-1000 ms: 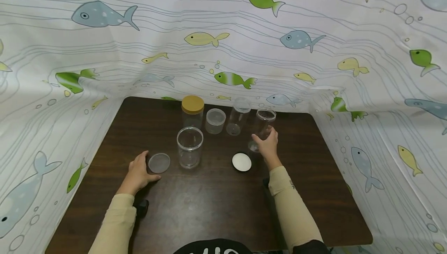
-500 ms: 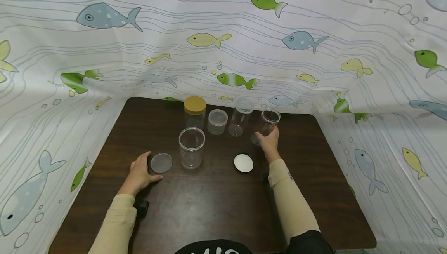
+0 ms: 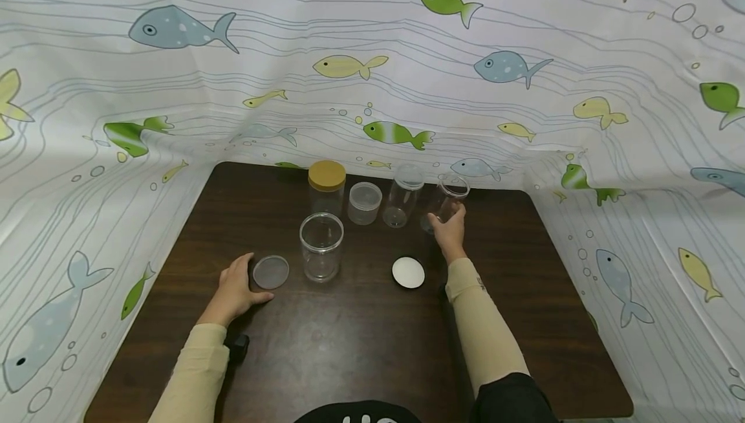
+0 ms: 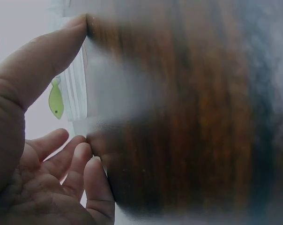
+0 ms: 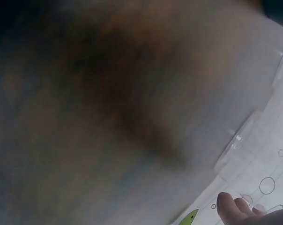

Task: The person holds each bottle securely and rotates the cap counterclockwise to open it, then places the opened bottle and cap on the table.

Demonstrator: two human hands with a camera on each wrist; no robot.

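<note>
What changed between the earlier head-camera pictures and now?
The right hand, gripping the rightmost open jar, has moved it farther back on the table. The left hand stays beside the clear lid; the white disc and other jars stayed put.

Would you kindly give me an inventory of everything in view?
Patterned sheet: one, white with fish, around the table
Table: one, dark brown, beneath the jars
Yellow-lidded jar: one, clear, back row's left end
Short jar: one, translucent, next rightward
Tall lidded jar: one, clear, next again
Open tall jar: one, clear, row's right end
Open wide jar: one, clear, before the row
Clear disc: one, colourless, left of the wide jar
White disc: one, dark-rimmed, right of it
Sleeves: two, cream, both arms
Left hand: one, bare, beside the clear disc
Right hand: one, bare, holding the open tall jar
</note>
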